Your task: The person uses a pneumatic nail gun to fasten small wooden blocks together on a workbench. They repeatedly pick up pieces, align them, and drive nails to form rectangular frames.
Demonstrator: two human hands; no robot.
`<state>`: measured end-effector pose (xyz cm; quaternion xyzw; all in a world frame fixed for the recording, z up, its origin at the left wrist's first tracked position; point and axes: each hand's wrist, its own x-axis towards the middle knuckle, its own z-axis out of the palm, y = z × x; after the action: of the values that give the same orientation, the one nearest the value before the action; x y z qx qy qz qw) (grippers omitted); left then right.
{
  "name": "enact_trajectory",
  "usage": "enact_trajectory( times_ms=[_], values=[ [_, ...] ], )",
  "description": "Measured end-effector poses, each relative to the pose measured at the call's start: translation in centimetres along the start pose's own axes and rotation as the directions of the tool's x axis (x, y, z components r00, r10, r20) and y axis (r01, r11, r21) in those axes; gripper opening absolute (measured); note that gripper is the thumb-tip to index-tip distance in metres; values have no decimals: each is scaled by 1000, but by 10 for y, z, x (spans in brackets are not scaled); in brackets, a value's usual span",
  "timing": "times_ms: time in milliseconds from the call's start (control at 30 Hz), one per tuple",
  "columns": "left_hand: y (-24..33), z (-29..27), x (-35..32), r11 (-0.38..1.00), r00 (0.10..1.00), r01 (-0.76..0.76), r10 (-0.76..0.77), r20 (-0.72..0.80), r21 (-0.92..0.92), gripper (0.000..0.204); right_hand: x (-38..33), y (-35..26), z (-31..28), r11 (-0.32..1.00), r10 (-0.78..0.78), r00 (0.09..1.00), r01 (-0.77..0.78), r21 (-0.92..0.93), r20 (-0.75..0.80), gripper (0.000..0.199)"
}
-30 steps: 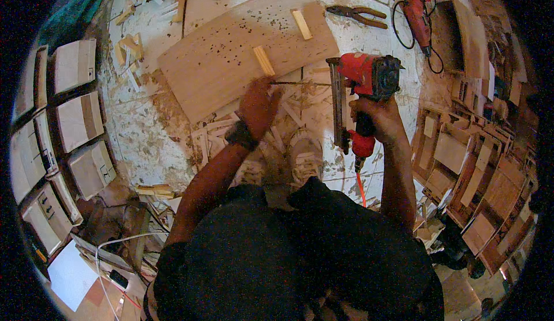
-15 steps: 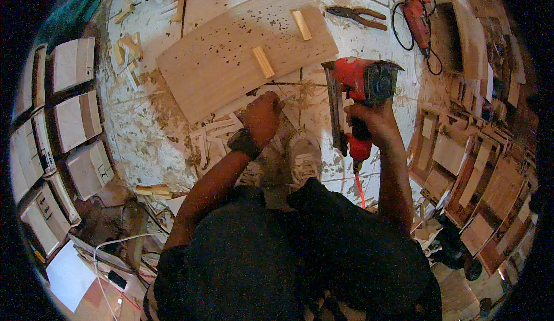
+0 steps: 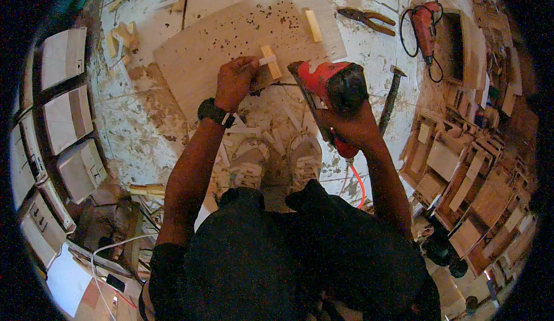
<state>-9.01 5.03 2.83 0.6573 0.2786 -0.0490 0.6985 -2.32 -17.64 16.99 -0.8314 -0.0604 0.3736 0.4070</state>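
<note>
- The left hand [image 3: 236, 81] reaches forward over the board [image 3: 199, 52], forearm slanting up from the near left, a dark watch [image 3: 215, 113] on its wrist. Its fingers are drawn together in a pinch on a small pale strip [image 3: 268, 60], which sticks out rightward across the near wood block [image 3: 274, 71]; whether strip and block touch, I cannot tell.
- The right hand [image 3: 352, 126] is wrapped around the grip of a red nail gun [image 3: 323, 84], its nose tilted far-left toward the board's near right edge. The fingertips are mostly hidden behind the tool.
- Counted: one board, flat on the floor [image 3: 130, 122]; two wood blocks on it, the near one and the far block [image 3: 313, 25] to the right; one pair of pliers [image 3: 367, 19]; one red corded power tool [image 3: 425, 26] at far right; one dark hammer-like tool [image 3: 393, 99]; two shoes.
- Compared with half a second ago, the left hand has moved farther out and the strip now shows; the nail gun has swung left, uncovering the hammer-like tool.
</note>
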Motion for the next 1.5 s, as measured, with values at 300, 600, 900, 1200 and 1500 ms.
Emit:
enact_trajectory(
  times_ms=[300, 600, 900, 1200, 1500],
  values=[
    [-19, -4, -4, 989, 988, -144, 144, -49, -10, 30, 10, -16, 12, 987, -79, 996, 71, -146, -47, 46],
    [-23, -4, 0, 959, 977, -204, 211, -15, 195, 30, 22, -26, 33, 981, -103, 994, 98, -166, -25, 37],
    [-17, -10, 7, 936, 964, -264, 263, 36, 234, 26, 30, -24, 37, 975, -110, 994, 108, -196, -2, 38],
    [-5, -10, 4, 977, 985, -173, 169, 42, 125, 28, 36, -21, 44, 948, -215, 976, 202, -244, -26, 38],
    [-5, -10, 6, 960, 985, -172, 163, 56, 223, 27, 31, -28, 44, 977, -6, 999, -2, -213, -39, 34]
  ],
)
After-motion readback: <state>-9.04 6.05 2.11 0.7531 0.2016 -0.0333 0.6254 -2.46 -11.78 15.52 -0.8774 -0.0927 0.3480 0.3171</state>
